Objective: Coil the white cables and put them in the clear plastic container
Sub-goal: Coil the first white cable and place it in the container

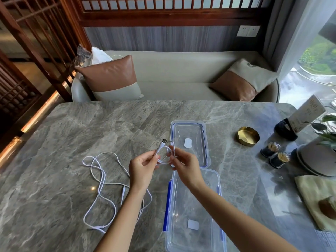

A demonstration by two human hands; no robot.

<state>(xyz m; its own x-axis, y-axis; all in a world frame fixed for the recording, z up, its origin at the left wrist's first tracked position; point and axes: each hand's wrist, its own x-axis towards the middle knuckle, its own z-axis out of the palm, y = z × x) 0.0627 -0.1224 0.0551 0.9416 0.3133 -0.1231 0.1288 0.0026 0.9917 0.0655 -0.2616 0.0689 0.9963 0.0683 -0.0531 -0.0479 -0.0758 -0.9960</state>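
A white cable (164,155) is wound into a small loop above the grey marble table (91,128), its USB plug sticking up at the top. My left hand (144,165) pinches the loop's left side and my right hand (183,163) pinches its right side. More white cable (99,188) lies in loose tangled curves on the table to the left, partly hidden under my left forearm. The clear plastic container (195,211) with blue clips stands open below my right forearm. Its clear lid (189,142) lies flat just behind it.
At the right side stand a brass ashtray (247,136), two small dark jars (275,154), a card holder (298,122), a potted plant (321,153) and a yellowish cloth (316,199). A sofa with cushions (174,77) sits beyond the far table edge.
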